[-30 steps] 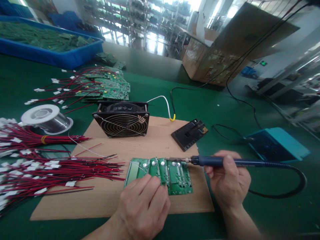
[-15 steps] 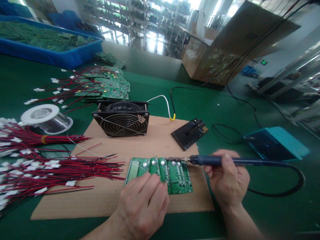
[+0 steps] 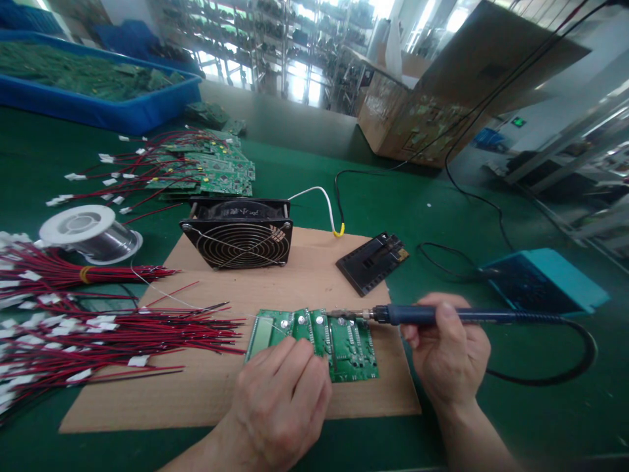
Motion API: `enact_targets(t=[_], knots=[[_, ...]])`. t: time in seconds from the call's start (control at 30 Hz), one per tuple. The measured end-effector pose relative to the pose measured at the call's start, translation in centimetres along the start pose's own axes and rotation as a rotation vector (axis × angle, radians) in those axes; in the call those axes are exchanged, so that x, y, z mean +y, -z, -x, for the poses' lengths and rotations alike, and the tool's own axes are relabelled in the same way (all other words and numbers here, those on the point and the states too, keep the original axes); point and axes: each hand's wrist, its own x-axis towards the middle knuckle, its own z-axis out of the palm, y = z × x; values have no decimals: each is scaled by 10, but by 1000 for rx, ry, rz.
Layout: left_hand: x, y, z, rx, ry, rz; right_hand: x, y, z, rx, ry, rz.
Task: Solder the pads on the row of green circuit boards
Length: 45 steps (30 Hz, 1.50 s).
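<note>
Several green circuit boards (image 3: 351,357) lie overlapped in a row on a cardboard sheet (image 3: 196,400). My right hand (image 3: 449,354) is closed round the blue handle of a soldering iron (image 3: 413,314). Its tip reaches left to the upper edge of the boards, near the round silver pads. My left hand (image 3: 285,400) is closed over the lower front of the boards, hiding part of them. Thin solder wire (image 3: 171,298) runs from a spool (image 3: 93,233) on the left across to the fingers of that hand. The fingertips themselves are hidden.
Bundles of red and black wires (image 3: 187,331) with white connectors lie left. A black fan (image 3: 240,233) and a black plastic holder (image 3: 372,263) stand beyond the boards. Wired boards (image 3: 216,164), a blue bin (image 3: 122,108), a carton (image 3: 407,118) and a teal box (image 3: 545,282) lie around.
</note>
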Motion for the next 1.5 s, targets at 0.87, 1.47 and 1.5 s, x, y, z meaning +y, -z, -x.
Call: enact_targets(t=[0.87,1.47,1.5], knots=[[-2,-1,2,-41,23,37,1,-2,-2,-5,18,22],[-1,2,6,-45,1,110,-6,2,-2,139,94,-68],[-1,2,6,-47,0,111,-7,3,-1,139,101,-72]])
